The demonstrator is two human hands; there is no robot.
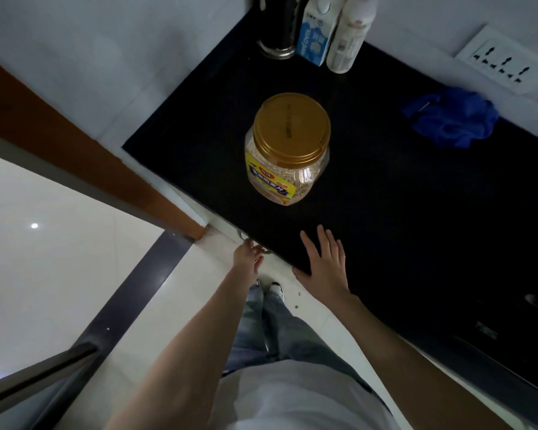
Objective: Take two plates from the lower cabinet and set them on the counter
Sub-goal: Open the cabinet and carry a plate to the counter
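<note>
Right hand (pixel 326 265) lies flat on the black counter (pixel 401 197) near its front edge, fingers (pixel 322 240) spread wide, holding nothing; left hand (pixel 249 254) reaches below the edge, fingers loosely apart and empty; no plates visible, grain jar (pixel 288 150) stands mid-counter

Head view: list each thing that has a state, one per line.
jar: upright on counter, gold lid on
counter: no plates on it
blue cloth: crumpled by the wall
carton: upright, cap on
left hand: open, reaching to the handle below the counter edge
right hand: open, flat on counter edge
</note>
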